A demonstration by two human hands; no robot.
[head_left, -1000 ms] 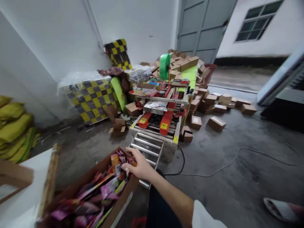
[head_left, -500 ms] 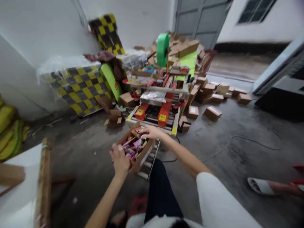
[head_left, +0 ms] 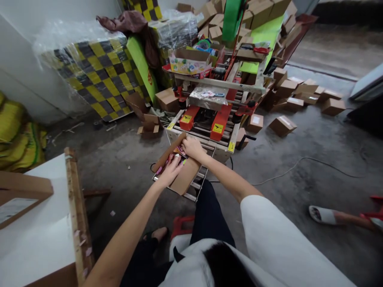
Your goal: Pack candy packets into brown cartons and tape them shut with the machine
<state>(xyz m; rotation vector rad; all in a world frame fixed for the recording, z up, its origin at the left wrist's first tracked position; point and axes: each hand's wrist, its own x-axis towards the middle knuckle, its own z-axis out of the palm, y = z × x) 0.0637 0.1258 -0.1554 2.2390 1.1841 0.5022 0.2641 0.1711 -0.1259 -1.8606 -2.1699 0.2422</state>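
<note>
An open cardboard box (head_left: 186, 175) holding small colourful packets (head_left: 159, 170) rests on the short roller section (head_left: 191, 196) in front of me. From the near left, my left hand (head_left: 172, 170) reaches into the box, its fingers stretched out over the packets. My right hand (head_left: 194, 148) is at the box's far end, fingers bent down inside the rim; whatever they hold is hidden. The box's long left and right sides stand on either side of my hands. Just beyond is a carton-sealing machine (head_left: 209, 137) with red belts and a green tape roll (head_left: 231, 20).
A white-topped table (head_left: 44, 239) with a carton (head_left: 24, 195) stands at left. Several small cartons (head_left: 283, 125) lie on the floor at right. Wrapped yellow-and-black stacks (head_left: 98, 75) line the wall. A cable (head_left: 299, 161) crosses the floor; another person's foot (head_left: 321, 214) shows at right.
My left hand has moved from the box's left edge to over the packets inside. My right hand's fingers have bent inward at the far end. The view has tilted down.
</note>
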